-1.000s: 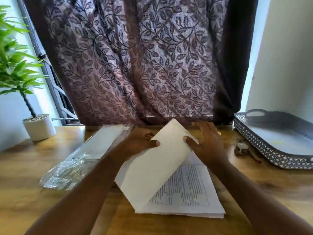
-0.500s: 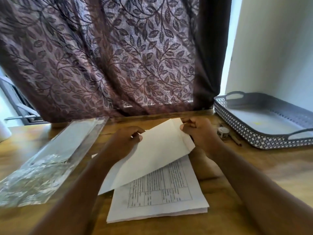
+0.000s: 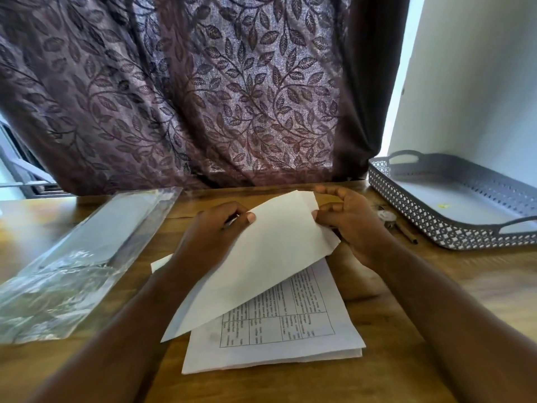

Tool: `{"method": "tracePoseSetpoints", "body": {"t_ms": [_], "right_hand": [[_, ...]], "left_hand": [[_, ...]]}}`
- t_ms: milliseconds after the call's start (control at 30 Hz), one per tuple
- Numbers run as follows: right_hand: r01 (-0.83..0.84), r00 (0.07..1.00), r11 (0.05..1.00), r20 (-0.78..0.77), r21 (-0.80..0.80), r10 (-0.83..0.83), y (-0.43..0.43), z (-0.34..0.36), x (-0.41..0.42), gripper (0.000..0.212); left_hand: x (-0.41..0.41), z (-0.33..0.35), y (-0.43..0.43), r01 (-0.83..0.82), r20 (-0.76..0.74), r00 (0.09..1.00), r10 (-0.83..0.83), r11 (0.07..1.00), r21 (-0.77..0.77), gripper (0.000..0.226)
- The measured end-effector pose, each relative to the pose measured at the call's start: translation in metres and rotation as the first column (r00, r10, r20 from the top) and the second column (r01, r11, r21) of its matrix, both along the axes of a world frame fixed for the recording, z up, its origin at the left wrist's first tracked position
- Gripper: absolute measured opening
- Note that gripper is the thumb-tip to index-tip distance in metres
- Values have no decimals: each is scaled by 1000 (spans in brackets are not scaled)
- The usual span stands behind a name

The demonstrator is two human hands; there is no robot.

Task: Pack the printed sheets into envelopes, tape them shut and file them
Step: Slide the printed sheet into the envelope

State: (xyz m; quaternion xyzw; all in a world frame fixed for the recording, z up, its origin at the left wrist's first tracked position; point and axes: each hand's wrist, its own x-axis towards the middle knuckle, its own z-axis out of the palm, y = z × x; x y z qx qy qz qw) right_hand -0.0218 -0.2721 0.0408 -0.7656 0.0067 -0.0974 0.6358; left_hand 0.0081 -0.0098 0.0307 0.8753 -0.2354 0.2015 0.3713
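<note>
A white envelope [image 3: 261, 257] is held tilted above the desk, its far end raised. My left hand [image 3: 215, 231] pinches its left edge with thumb on top. My right hand [image 3: 348, 225] pinches its right upper corner, fingers curled behind it. Under the envelope lies a stack of printed sheets [image 3: 279, 338] with a table of text, flat on the wooden desk [image 3: 436, 301]. A clear plastic pack of envelopes [image 3: 75, 257] lies to the left. A small tape roll [image 3: 388, 217] sits right of my right hand.
A grey perforated tray [image 3: 436, 225] with handles stands at the right, against a white wall. A dark pen [image 3: 406, 234] lies beside it. A leaf-patterned curtain [image 3: 203, 97] hangs behind the desk's far edge.
The view has swung to the right, so the potted plant left the frame. The envelope has tipped lower over the sheets, with both hands still holding its far end.
</note>
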Motion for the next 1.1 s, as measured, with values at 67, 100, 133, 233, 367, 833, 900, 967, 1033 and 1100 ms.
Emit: {"method": "tracePoseSetpoints", "body": {"t_ms": [67, 100, 133, 233, 367, 833, 900, 967, 1033, 1100], "right_hand": [[-9, 1000, 997, -1, -77, 9, 1, 0, -2, 49], [-16, 1000, 995, 1, -95, 17, 1, 0, -2, 47], [-18, 1000, 994, 4, -107, 19, 2, 1, -3, 44], [23, 999, 983, 38, -181, -17, 4, 3, -6, 31], [152, 988, 949, 77, -275, -136, 3, 6, -7, 39], [77, 997, 978, 0, -195, -79, 11, 12, -13, 21], [-27, 996, 1000, -84, -16, 25, 12, 14, -17, 32], [-120, 971, 982, -187, 149, 147, 12, 17, -20, 42], [-212, 930, 949, -250, 234, 270, 11, 18, -21, 48], [-323, 866, 895, -285, 308, 411, 8, 19, -22, 53]], "left_hand": [[-2, 1, -1, 47, 19, 999, -47, 999, 1, 19], [-3, 2, -2, 59, 22, 998, -59, 998, -1, 19], [-4, 4, -2, 63, 21, 998, -63, 998, 1, 17], [-5, 6, -3, 51, 25, 998, -52, 998, 30, 13], [-4, 4, -1, 35, 17, 999, -36, 997, 62, 11], [-14, 9, -3, -21, 13, 1000, 19, 993, 118, 23], [-13, 11, -2, -51, 26, 999, 47, 983, 174, 23], [-13, 12, -1, -81, 48, 996, 73, 973, 214, 24], [-14, 13, 1, -101, 79, 993, 85, 967, 234, 33], [-15, 14, 1, -111, 105, 991, 88, 963, 247, 38]]}}
